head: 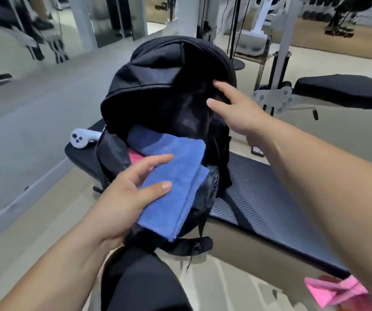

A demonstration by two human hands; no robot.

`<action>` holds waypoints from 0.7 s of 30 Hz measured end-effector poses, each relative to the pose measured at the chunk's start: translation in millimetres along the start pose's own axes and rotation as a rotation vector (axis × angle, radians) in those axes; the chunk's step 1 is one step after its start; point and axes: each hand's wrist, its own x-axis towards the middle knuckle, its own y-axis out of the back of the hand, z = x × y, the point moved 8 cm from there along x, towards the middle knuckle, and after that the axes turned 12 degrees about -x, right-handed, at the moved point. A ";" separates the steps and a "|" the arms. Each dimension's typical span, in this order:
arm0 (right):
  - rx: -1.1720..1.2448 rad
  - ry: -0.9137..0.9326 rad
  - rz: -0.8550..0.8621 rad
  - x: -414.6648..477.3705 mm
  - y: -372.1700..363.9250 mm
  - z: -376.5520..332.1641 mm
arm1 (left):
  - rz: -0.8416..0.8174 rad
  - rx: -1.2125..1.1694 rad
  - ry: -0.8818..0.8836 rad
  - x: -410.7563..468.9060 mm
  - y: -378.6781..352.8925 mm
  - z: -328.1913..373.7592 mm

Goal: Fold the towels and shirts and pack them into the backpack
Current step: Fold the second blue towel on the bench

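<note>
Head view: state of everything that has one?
backpack, unzipped, on the bench.
blue towel, folded, partway in the backpack.
pink cloth, inside the backpack.
left hand, holds the blue towel.
right hand, at the backpack's rim, grip unclear.
loose pink cloth, crumpled, outside the backpack.
</note>
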 end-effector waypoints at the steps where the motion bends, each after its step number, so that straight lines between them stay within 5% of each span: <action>1: 0.026 -0.011 -0.005 4.0 2.3 -0.6 | 0.065 -0.013 -0.015 10.4 11.3 7.7; 6: 0.112 -0.052 -0.011 12.8 6.9 1.8 | 0.215 0.314 -0.078 84.6 46.3 21.4; 10: 0.099 -0.027 -0.031 11.8 7.2 8.2 | -0.088 0.677 0.081 136.2 11.3 -0.8; 13: 0.066 -0.003 -0.052 8.7 7.1 13.8 | -0.193 0.620 0.158 158.5 -12.5 -21.5; 18: 0.011 0.048 -0.055 5.4 10.6 22.3 | -0.130 0.418 0.141 169.6 -22.6 -65.8; 21: -0.002 0.059 -0.063 6.1 8.9 27.8 | -0.208 0.687 0.164 162.5 -20.6 -80.8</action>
